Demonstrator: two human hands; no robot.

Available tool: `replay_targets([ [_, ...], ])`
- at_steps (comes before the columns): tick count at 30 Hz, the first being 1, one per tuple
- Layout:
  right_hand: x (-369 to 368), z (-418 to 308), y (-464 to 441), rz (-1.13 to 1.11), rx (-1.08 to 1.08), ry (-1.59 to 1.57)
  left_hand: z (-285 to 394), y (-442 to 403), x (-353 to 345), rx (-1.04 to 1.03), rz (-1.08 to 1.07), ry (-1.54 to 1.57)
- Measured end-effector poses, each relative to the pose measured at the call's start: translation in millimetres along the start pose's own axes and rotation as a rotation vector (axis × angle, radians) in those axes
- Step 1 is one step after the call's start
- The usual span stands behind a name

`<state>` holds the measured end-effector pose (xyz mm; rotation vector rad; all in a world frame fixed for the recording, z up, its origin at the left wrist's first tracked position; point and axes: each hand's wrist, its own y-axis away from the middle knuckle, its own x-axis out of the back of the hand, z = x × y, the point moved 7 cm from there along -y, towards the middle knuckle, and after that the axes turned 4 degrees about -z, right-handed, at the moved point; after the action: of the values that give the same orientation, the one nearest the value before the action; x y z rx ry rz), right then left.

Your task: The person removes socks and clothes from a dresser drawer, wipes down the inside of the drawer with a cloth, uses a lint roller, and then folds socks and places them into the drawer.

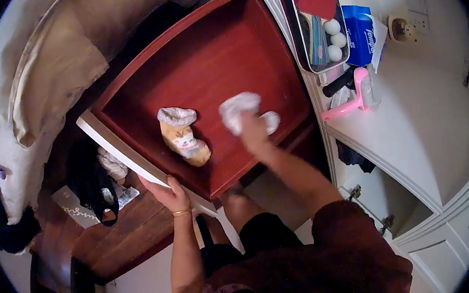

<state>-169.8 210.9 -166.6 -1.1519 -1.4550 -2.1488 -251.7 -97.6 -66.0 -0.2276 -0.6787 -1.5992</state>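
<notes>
A red-brown drawer (pixel 205 76) with a white front is pulled out before me. My left hand (pixel 168 195) is closed round the lower part of its front panel (pixel 125 151), a thin gold bangle at the wrist. Inside the drawer, my right hand (pixel 254 133) presses a white cloth (pixel 239 107) against the bottom; motion blurs both, and part of the cloth sticks out on the hand's right. To the left of that hand lies a yellow fuzzy sock (pixel 184 137) with a grey cuff and an animal face, touched by neither hand.
On the white surface at right stand a tray of white balls (pixel 334 41), a blue tissue pack (pixel 359 35), a pink-handled roller (pixel 357 98) and a small bear figure (pixel 402 30). Beige fabric (pixel 52 68) hangs at upper left. A black bag (pixel 93 177) lies below it.
</notes>
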Motion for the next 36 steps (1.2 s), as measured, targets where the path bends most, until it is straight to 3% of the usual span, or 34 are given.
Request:
replay_targets([
  [1,-0.1,41.3,-19.6,0.085,-0.088,-0.043,1.6,-1.0,-0.6,-0.025,0.004,-0.02],
  [2,22.0,68.8,-34.1,-0.068,-0.215,-0.022,2.8,-1.9,-0.7,-0.022,0.007,-0.018],
  [4,31.3,104.6,-69.0,-0.171,-0.282,-0.051,6.3,-2.1,-0.8,-0.018,0.011,-0.016],
  [7,61.5,62.0,-111.0,-0.165,-0.275,0.052,2.1,-1.0,-2.0,-0.011,0.009,0.027],
  [8,78.6,51.5,-116.4,-0.082,-0.283,0.012,1.1,-0.3,-1.2,-0.011,0.008,0.029],
  [9,97.7,36.7,-120.8,0.061,-0.146,0.004,0.6,0.4,-1.3,-0.011,0.007,0.033],
  [10,129.1,19.5,-118.4,0.398,0.009,-0.037,0.5,0.4,-2.3,-0.012,0.007,0.038],
  [12,161.6,-10.9,-141.8,0.424,0.106,0.036,0.1,1.2,-2.3,-0.012,0.008,0.006],
  [13,171.9,-20.5,-157.8,0.554,0.142,0.078,-0.4,1.9,-1.1,-0.012,0.006,-0.014],
  [15,206.6,-43.5,-175.9,0.282,0.193,0.06,1.3,0.5,-0.4,-0.05,0.012,-0.025],
  [18,203.1,-39.2,-201.4,0.207,0.207,-0.088,-1.3,1.7,-1.6,-0.033,0.006,-0.026],
  [22,193.4,-22.9,-189.3,0.377,0.37,-0.118,-4.3,4.2,-2.2,0.002,0.007,0.036],
  [27,155.2,-0.7,-154.3,0.401,0.252,0.091,-0.7,0.3,-2.2,-0.011,-0.012,-0.032],
  [29,116.7,28.9,-133.1,0.082,0.105,0.158,1.5,0.6,-2.9,-0.016,-0.012,-0.024],
  [30,84.1,56.5,-120.8,0.158,0.102,-0.422,0.2,1.1,-3.8,-0.028,-0.011,-0.013],
  [32,15.3,100.7,-91.5,-0.133,-0.155,-0.088,-2.8,0.5,-4.2,-0.051,-0.001,0.004],
  [33,42.9,89.1,-57.5,-0.273,-0.163,-0.104,-0.7,0.3,-2.6,-0.043,-0.003,-0.001],
  [34,27.7,90.7,-48.0,-0.254,-0.181,-0.003,5.1,-0.6,-1.8,-0.036,-0.005,-0.006],
  [35,-1.7,77.6,-49.1,-0.174,-0.003,0.277,8.9,-3.0,-3.0,-0.032,-0.005,-0.009],
  [36,-5.2,65.0,-43.0,-0.257,-0.144,0.173,9.0,-3.8,-3.3,-0.022,0.007,0.0],
])
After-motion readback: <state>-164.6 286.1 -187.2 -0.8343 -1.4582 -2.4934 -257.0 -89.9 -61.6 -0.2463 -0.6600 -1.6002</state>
